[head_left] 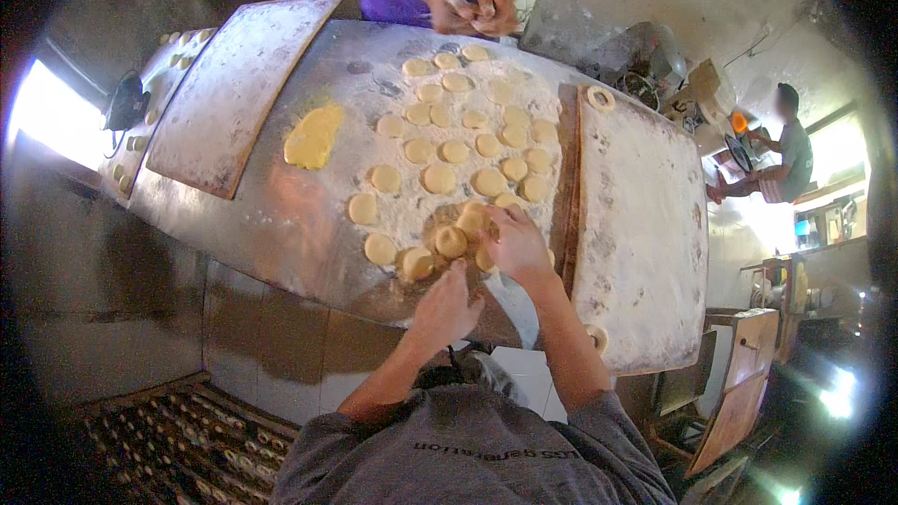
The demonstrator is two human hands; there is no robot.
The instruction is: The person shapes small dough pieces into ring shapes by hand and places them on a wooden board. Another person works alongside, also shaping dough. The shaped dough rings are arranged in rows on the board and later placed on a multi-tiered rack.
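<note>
My left hand [447, 307] hovers at the near edge of the floured metal table [281, 224], fingers loosely curled, just below a round dough disc [451, 241]. My right hand [516, 241] rests over dough pieces [475, 217] at the near end of the batch and seems to pinch one; what it holds is partly hidden. Several flat dough discs [468, 145] lie spread on the flour beyond my hands. A larger yellow dough lump [313, 136] lies to the left.
A floured wooden board [641, 224] lies at the right with a dough ring [601, 97] at its far end. Another floured board [229, 84] is at the left. Across the table a person's hands [472, 11] work dough. Another person [786, 154] stands far right.
</note>
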